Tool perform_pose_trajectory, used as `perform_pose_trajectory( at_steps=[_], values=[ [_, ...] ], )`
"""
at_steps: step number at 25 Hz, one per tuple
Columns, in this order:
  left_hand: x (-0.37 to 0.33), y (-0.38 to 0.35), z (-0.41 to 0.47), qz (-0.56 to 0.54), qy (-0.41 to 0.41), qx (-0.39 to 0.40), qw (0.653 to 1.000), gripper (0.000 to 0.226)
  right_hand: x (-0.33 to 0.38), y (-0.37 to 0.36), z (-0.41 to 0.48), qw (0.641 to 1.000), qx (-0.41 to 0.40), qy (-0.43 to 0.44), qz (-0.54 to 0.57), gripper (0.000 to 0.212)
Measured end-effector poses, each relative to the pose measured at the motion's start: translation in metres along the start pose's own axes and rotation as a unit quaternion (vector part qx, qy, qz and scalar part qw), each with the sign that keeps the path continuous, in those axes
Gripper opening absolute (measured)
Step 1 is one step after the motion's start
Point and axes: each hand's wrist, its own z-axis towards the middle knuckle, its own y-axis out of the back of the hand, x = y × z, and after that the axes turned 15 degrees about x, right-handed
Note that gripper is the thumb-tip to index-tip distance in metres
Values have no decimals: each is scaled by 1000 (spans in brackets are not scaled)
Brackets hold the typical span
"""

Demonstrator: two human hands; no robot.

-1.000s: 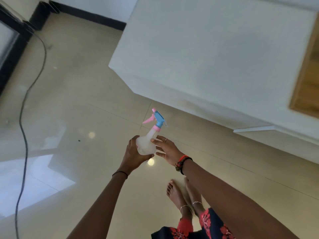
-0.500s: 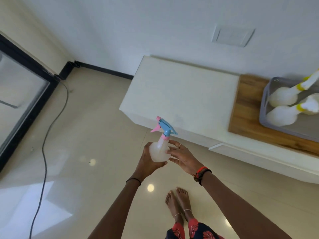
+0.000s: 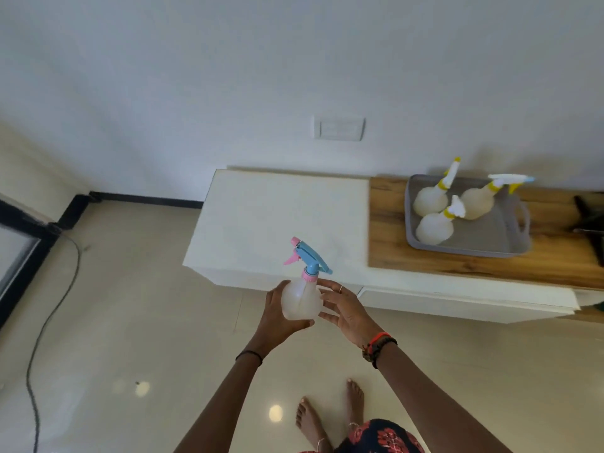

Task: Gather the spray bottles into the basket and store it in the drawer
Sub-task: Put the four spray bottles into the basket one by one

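A clear spray bottle (image 3: 300,300) with a blue and pink trigger head stands upright in the air over the floor. My left hand (image 3: 277,317) grips its round body from the left and below. My right hand (image 3: 347,311) has its fingers spread against the bottle's right side. A grey basket (image 3: 465,248) sits on the wooden part of the low cabinet at the right. Three spray bottles with yellow collars (image 3: 434,225) lie in the basket. A white drawer front (image 3: 464,304) runs along the cabinet below the wood.
The low white cabinet (image 3: 277,220) stands against the wall, its corner just beyond the bottle. A dark object (image 3: 590,220) lies at the far right on the wood. A black cable (image 3: 49,322) trails over the glossy floor at the left. My bare feet are below.
The view has tilted up, so the wall, the whole basket and its bottles have come into sight. Both hands still hold the blue and pink bottle, now nearer the cabinet's corner.
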Motion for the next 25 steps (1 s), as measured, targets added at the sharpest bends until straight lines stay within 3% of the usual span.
perform_pose_trajectory(
  at_steps=[7, 11, 18, 25],
  values=[
    [-70, -59, 41, 16, -44, 71, 996, 93, 29, 76, -40, 989, -133, 23, 54, 29],
    [-107, -101, 71, 20, -57, 97, 993, 92, 51, 126, -58, 988, -142, 20, 60, 21],
    [-171, -178, 136, 66, -59, 124, 988, 89, 98, 230, -91, 984, -160, 8, 76, 37],
    [-229, -269, 192, 154, -66, 100, 981, 97, 139, 338, -118, 974, -201, -4, 107, 42]
  ],
)
